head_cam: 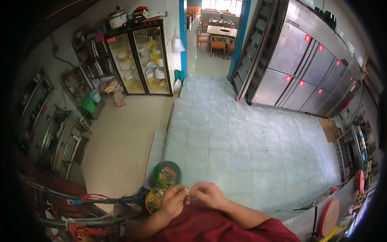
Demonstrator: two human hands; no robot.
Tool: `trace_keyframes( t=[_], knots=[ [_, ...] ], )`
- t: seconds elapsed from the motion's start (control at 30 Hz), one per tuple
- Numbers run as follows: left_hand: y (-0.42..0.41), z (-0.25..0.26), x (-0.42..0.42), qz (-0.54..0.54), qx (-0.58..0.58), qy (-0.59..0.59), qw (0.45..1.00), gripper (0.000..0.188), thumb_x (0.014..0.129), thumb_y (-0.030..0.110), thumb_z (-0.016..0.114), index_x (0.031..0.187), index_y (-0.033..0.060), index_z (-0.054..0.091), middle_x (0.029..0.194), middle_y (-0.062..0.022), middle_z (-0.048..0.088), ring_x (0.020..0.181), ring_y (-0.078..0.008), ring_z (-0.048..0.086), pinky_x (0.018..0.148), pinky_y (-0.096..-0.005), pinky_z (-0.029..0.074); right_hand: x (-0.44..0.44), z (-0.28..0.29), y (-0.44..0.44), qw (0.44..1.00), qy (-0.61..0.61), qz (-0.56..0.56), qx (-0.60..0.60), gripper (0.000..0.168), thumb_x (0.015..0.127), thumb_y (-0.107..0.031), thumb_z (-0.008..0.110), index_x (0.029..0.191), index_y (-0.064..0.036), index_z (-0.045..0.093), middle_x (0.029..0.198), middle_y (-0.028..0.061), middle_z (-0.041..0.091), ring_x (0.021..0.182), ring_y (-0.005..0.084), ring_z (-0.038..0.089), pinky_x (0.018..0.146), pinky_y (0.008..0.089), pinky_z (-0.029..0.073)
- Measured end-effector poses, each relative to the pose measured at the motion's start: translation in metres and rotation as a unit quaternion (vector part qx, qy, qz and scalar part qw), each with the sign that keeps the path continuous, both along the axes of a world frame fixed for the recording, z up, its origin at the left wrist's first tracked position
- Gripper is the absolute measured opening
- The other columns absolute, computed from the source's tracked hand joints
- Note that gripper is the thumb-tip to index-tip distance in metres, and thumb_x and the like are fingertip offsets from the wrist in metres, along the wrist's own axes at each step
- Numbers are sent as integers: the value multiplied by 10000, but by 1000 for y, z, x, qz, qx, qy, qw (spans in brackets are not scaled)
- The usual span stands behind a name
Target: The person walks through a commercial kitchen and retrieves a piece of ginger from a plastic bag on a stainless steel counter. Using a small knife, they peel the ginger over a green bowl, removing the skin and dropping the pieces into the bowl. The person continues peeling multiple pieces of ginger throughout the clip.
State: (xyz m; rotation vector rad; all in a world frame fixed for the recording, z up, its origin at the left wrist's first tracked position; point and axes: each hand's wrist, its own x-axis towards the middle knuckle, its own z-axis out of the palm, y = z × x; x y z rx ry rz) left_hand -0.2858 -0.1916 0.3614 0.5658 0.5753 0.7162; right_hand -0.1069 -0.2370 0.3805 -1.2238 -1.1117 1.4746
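My left hand (173, 202) pinches a small pale piece of food (187, 190), possibly a garlic clove, between thumb and fingers. Close beside it, my right hand (208, 194) has its fingers curled inward towards the same piece. Whether the right fingertips grip anything is hidden by the hand itself. Both hands are raised in front of my dark red shirt (199, 224). Below and to the left of them, a green bucket (155, 175) holds food scraps with an orange piece on top. A yellow container (147, 203) with more scraps stands nearer, partly covered by my left hand.
A raised blue-tiled floor (235, 145) drops by a step to beige tiles (127, 130) on the left. Steel refrigerators (290, 60) line the right. A glass-door cabinet (140, 57) holds dishes. Tubes with red ties (99, 198) are near left; a round red board (329, 217) is near right.
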Motion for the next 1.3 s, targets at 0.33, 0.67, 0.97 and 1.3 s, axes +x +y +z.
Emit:
trace_keyframes(
  t=[0.33,0.67,0.97,1.3],
  knots=[
    [1,-2,3,-39,-27,-44,998,184,939,118,539,1109,57,570,924,-68,610,749,-163,565,639,-274,464,-1,19,-2,982,160,-18,-99,123,902,-129,537,884,-14,581,797,5,598,696,83,531,621,219,437],
    [-1,8,0,24,360,210,909,307,861,-40,599,1162,-9,544,944,-61,570,781,-112,569,700,-241,502,-6,14,-3,988,-110,-75,76,57,835,-59,594,819,-4,594,774,72,594,702,131,568,643,257,463],
    [1,10,-3,-30,272,185,944,317,792,1,676,1099,0,596,947,-31,606,843,-88,563,746,-230,466,6,13,1,984,-128,2,128,18,774,-11,575,782,-24,584,770,95,594,715,216,577,662,315,460],
    [1,4,3,4,247,159,956,274,831,-28,598,1101,-16,554,906,-32,605,790,-73,578,711,-219,488,1,4,0,988,-110,-18,107,38,833,-19,552,809,0,575,775,51,606,702,104,567,649,244,470]
  ],
)
